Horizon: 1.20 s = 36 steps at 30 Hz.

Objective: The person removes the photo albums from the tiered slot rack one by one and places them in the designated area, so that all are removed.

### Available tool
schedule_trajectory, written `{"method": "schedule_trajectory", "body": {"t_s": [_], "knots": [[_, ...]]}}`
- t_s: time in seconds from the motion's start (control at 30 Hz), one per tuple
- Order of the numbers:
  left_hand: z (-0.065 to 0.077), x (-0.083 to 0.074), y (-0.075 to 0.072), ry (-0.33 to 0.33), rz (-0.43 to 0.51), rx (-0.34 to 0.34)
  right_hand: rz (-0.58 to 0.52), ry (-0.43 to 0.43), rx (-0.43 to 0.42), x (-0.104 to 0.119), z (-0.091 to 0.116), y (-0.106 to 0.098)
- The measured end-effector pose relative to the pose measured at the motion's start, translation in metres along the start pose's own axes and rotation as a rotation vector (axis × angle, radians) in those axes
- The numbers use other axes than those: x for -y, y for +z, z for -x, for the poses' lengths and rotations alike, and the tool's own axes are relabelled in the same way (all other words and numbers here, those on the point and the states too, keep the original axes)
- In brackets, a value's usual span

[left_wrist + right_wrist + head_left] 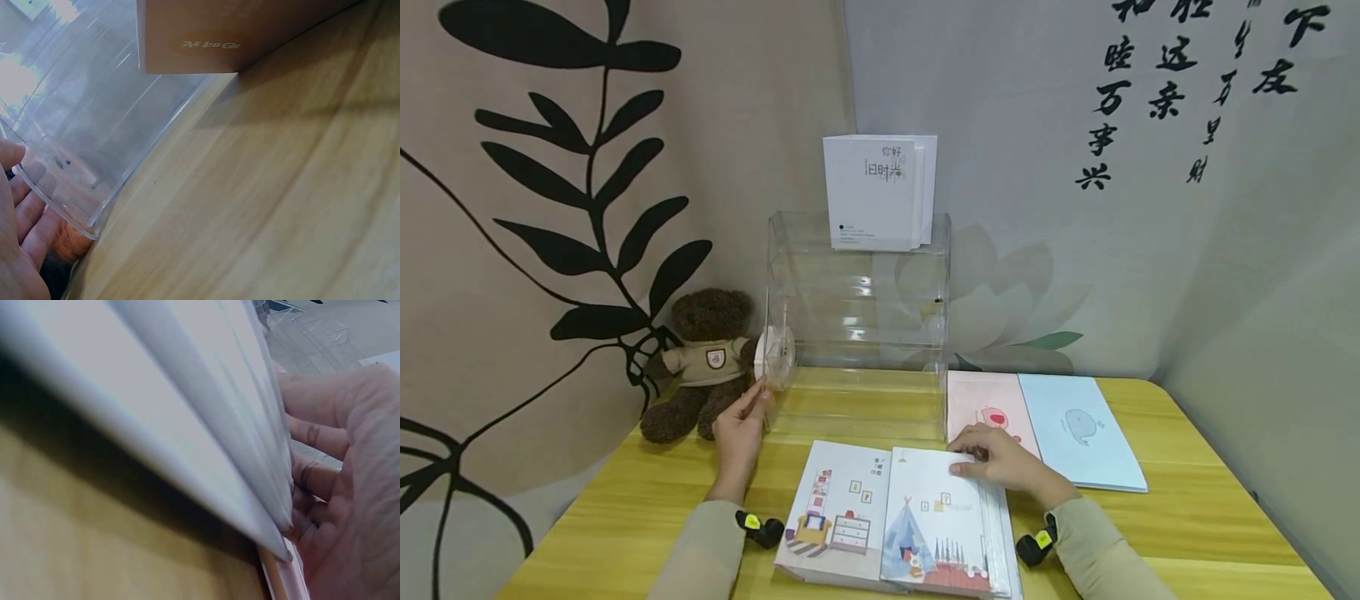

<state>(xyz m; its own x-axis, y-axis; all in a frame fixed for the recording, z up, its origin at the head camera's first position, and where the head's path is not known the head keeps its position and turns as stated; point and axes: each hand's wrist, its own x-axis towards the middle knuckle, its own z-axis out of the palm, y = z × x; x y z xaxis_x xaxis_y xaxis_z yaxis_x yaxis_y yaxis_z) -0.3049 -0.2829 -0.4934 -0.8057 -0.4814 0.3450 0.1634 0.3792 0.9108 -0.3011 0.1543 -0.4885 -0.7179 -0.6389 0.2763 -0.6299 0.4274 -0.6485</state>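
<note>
My left hand [741, 425] pinches the left side edge of a clear plastic rack [857, 354]; in the left wrist view the thumb and fingers lie on either side of the panel. A thick white illustrated book [848, 508] lies open in front of the rack, with furniture drawn on its left half and a blue tent on its right. My right hand [1000, 458] grips the top right corner of its right half. The right wrist view shows curled fingers [319, 437] against the edges of the layered pages [206, 412].
A white booklet [876, 196] stands on the rack's top tier. Pink [981, 400] and light blue [1078, 433] booklets lie right of the rack. A brown teddy bear [707, 362] sits left of it, near a round white object [773, 358]. Fabric backdrops rise behind the wooden table [1210, 517].
</note>
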Motion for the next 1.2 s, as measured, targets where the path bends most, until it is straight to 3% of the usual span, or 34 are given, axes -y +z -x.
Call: {"method": "schedule_trajectory", "body": {"t_s": [0.33, 0.57, 1.0, 1.2], "knots": [[-0.0001, 0.0, -0.0008, -0.002, -0.012, -0.001, -0.032, 0.038, 0.045, -0.002, -0.001, 0.0032], [0.0012, 0.0004, -0.0006, -0.015, -0.028, 0.001, -0.044, -0.053, -0.002, 0.0007, 0.0012, 0.002], [-0.0022, 0.0021, 0.0003, 0.008, -0.005, -0.011, -0.008, 0.043, -0.083, -0.0035, -0.0013, 0.0014], [-0.0008, 0.0055, 0.0005, -0.008, -0.005, -0.001, -0.015, 0.016, -0.124, -0.0004, -0.0005, -0.0019]]}}
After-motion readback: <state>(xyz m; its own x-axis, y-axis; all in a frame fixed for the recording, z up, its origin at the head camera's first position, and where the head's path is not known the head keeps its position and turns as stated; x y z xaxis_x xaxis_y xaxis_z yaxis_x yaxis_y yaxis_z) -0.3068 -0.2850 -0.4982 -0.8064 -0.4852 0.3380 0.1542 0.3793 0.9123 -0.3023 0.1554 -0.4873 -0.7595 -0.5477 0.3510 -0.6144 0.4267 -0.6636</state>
